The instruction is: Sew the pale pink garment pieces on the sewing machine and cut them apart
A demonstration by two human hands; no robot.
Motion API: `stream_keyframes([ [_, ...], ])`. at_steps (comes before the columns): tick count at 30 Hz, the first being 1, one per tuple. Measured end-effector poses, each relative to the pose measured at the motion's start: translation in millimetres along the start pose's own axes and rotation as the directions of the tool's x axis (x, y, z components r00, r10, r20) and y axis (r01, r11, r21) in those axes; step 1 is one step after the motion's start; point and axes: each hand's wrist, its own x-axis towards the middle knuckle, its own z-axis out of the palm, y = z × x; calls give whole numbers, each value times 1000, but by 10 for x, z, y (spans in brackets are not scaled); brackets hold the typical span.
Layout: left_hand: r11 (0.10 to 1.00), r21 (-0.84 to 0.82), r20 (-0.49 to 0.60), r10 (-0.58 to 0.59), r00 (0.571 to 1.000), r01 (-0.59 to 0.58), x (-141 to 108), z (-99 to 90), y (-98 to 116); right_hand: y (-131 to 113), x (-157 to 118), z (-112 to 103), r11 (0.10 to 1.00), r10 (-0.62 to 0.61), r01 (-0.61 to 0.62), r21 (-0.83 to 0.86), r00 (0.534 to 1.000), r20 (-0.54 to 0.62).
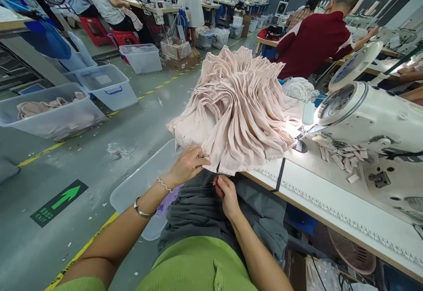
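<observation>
Left hand (189, 164): gripping the near edge of the pink cloth (238, 110)
Right hand (228, 194): curled just below that edge, contents unclear
Cloth: piled ahead of both hands
Sewing machine (376, 115): right of both

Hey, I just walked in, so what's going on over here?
A seated person is handling a big heap of pale pink fabric pieces, bunched in folds beside a sewing machine on a white worktable. The left hand pinches the heap's near edge. The right hand is just below that edge, fingers curled together; whether it holds anything is unclear. A co-worker in maroon sits beyond the heap.
</observation>
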Motion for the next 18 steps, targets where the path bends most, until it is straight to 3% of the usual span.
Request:
stream_keyframes([
  [6, 997, 76, 76, -28, 997, 22, -35, -10, -46, -27, 37, 77, 993, -64, 65, -95, 998, 6],
  [11, 942, 332, 85, -69, 994, 37, -31, -55, 90, 12, -164, -153, 931, -128, 164, -325, 984, 127],
  [14, 940, 329, 80, 72, 994, -94, 35, 81, 257, 56, -289, -372, 771, -131, 182, -611, 983, 127],
  [18, 953, 251, -48, 190, 981, -172, 160, 308, 364, 12, -379, -626, 422, -278, 201, -884, 957, 86],
])
